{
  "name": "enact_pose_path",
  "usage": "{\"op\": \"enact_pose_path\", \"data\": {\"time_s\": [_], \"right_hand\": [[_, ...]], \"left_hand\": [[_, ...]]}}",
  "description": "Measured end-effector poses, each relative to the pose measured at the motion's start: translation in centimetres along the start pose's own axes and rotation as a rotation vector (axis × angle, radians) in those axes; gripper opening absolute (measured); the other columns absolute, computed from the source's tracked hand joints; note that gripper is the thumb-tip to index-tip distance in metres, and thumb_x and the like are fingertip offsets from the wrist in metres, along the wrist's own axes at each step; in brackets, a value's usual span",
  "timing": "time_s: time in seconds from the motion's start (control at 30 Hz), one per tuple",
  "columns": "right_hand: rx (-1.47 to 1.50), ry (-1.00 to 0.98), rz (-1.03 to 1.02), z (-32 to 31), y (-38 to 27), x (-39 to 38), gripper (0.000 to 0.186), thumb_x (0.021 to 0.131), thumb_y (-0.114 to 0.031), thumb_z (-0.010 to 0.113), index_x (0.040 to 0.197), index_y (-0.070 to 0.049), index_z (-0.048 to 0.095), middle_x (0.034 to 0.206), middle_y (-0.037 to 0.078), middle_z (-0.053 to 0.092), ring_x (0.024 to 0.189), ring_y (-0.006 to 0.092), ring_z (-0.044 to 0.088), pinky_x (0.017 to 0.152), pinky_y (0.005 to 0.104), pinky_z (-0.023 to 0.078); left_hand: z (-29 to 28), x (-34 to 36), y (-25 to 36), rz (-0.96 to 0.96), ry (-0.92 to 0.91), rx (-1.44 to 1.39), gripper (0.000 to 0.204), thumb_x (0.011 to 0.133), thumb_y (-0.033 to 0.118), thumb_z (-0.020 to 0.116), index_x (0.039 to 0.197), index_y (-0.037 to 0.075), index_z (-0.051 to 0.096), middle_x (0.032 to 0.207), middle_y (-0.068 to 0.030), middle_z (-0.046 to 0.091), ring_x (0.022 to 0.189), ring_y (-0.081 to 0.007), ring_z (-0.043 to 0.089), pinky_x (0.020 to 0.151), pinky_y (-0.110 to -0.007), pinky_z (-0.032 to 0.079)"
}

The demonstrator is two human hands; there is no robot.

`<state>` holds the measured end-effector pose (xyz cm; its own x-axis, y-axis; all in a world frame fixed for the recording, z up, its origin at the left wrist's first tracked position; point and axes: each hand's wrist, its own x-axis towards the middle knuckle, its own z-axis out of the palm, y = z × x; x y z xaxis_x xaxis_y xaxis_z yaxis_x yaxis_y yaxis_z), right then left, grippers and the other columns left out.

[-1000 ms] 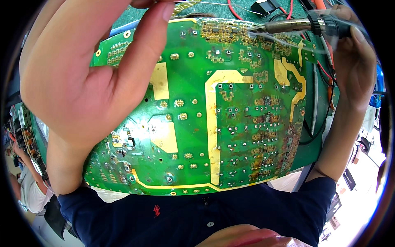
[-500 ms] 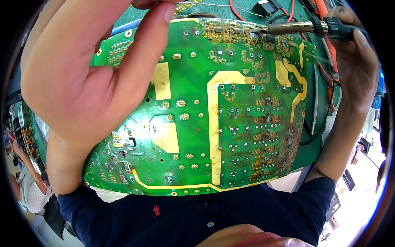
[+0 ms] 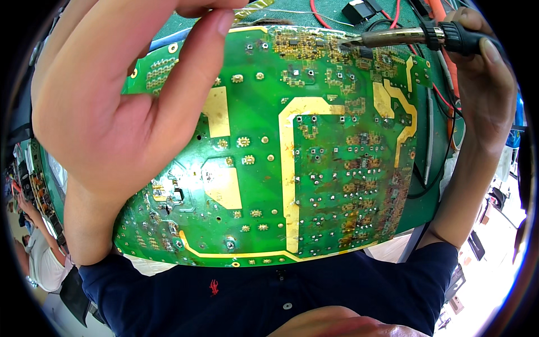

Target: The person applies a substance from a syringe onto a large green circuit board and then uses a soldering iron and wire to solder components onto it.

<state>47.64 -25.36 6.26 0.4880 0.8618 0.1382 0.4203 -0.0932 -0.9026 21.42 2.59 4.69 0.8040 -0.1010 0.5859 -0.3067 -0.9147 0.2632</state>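
Observation:
A large green circuit board (image 3: 258, 185) with gold traces lies in front of me, browned in patches on its right side. My right hand (image 3: 488, 84) grips a soldering iron (image 3: 398, 37) by its dark handle. The iron's metal tip reaches left to the cluster of small parts (image 3: 303, 45) along the board's far edge and appears to touch there. Over the board's left part, my left hand (image 3: 118, 106) is raised, thumb and fingertips pinched together at the top edge of the view. What sits in that pinch, if anything, is hidden. A yellow striped strip (image 3: 252, 8) shows beyond the fingertips.
The board rests over a green mat (image 3: 292, 16). Beyond it lie a thin wire (image 3: 314, 13), a black block-shaped connector (image 3: 361, 10), and red and black cables (image 3: 397, 14). Orange cable (image 3: 449, 73) runs at the right. Another person's arm (image 3: 42, 216) shows at the far left.
The board has shifted slightly left under the iron. The pale wisp near my right wrist and the bright spot by the tip are gone. Both hands have barely moved.

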Motion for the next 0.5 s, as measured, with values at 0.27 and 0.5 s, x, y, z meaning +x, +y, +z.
{"op": "enact_pose_path", "data": {"time_s": [0.27,0.5], "right_hand": [[0.036,0.070,-0.009,1.2,-0.1,0.4,0.041,0.098,-0.028,0.041,0.122,0.003,0.055,0.116,0.012,0.054,0.095,0.0139,0.055,0.088,0.0265,0.042],[0.117,0.026,-0.016,-0.2,0.3,0.3,0.039,0.098,-0.024,0.039,0.121,0.004,0.054,0.119,0.013,0.053,0.105,0.0159,0.054,0.093,0.0281,0.043]], "left_hand": [[0.0,-0.2,-0.2,-0.002,0.022,-0.015,0.020,0.080,-0.013,0.064,0.097,-0.004,0.066,0.092,-0.0077,0.063,0.062,-0.0062,0.042,0.053,-0.019,0.029],[-0.3,-0.3,-0.2,-0.022,0.045,-0.023,0.021,0.080,-0.013,0.064,0.098,-0.004,0.066,0.093,-0.0077,0.063,0.063,-0.0060,0.042,0.053,-0.019,0.029]]}}
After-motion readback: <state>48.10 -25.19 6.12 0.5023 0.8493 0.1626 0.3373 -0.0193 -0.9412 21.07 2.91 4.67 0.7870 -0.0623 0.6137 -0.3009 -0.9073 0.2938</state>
